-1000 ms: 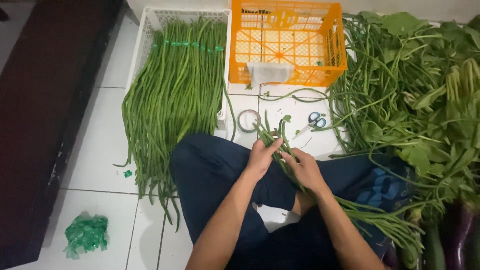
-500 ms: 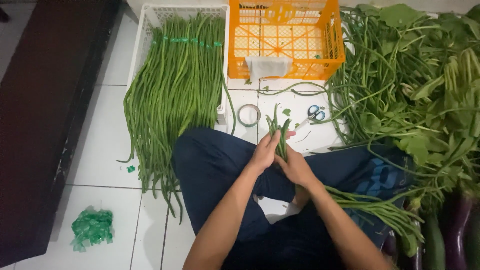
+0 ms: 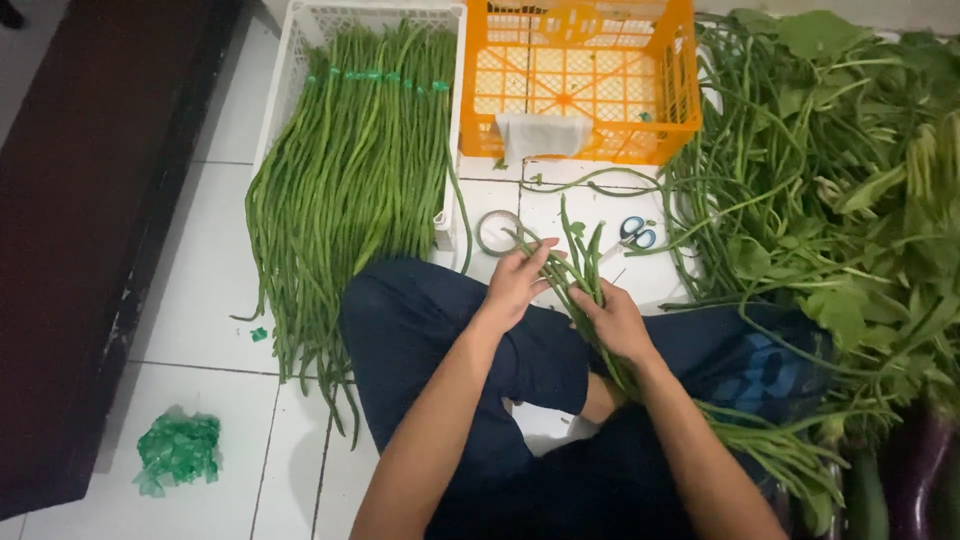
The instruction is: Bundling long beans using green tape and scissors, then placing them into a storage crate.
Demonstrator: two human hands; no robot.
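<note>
I sit cross-legged on a white tiled floor. My left hand [image 3: 517,283] and my right hand [image 3: 617,320] both grip a small bunch of long green beans [image 3: 580,262] over my lap. The bunch's tips point away from me, and its tails run back past my right knee [image 3: 770,450]. A big pile of bundled long beans [image 3: 345,190] spills out of a white crate [image 3: 300,60] to the left of my hands.
An orange crate [image 3: 575,85] stands ahead with a white cloth in it. A tape roll [image 3: 497,232] and blue-handled scissors [image 3: 634,234] lie on the tiles. Loose leafy beans [image 3: 830,170] heap at right, eggplants [image 3: 915,475] lower right. A dark cabinet [image 3: 90,220] lines the left. Green scraps [image 3: 178,450] lie bottom left.
The bunch in my hands has been raised and drawn together, its tips now standing up more. Both hands have shifted slightly upward along it.
</note>
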